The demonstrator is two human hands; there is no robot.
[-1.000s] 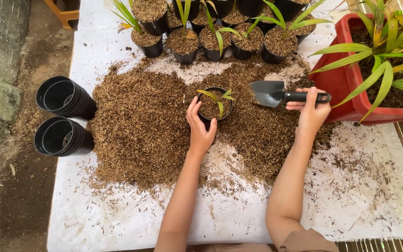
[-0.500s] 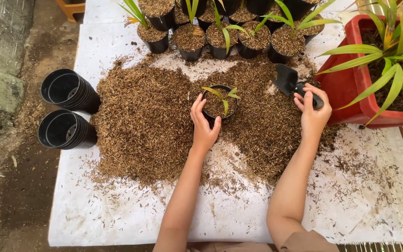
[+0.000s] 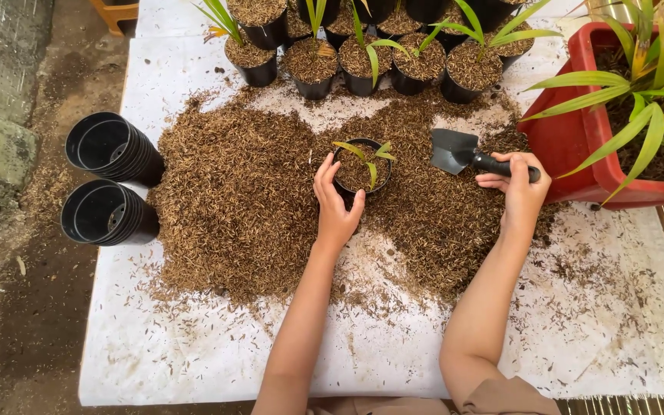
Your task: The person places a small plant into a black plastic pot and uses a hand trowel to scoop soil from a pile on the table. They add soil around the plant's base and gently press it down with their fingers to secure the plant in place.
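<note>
A small black pot (image 3: pixel 360 170) sits near the middle of the white-covered table (image 3: pixel 194 361), sunk in a broad spread of brown husk mix (image 3: pixel 232 200). It is round, filled almost to the rim with the same brown mix, and a young seedling (image 3: pixel 364 154) stands in it with a few narrow green-yellow leaves fanning out over the rim.

The left hand (image 3: pixel 336 206) wraps the pot from its 7 o'clock side, fingers curved around the left wall and the thumb pressed against the near wall, so the pot is held.

The right hand (image 3: pixel 518 188), at 3 o'clock from the pot and well apart from it, is closed around the black handle of a small trowel (image 3: pixel 466 154). The dark blade points toward 9 o'clock, tilted down, its tip just above or on the husk; I cannot tell which.

At 12 o'clock from the pot a row of filled black pots (image 3: pixel 363 65) with seedlings lines the far edge. At 9 o'clock, two stacks of empty black pots (image 3: pixel 109 184) lie on their sides at the table's left edge. A red planter (image 3: pixel 570 131) with long green leaves stands at 3 o'clock, just beyond the right hand.
</note>
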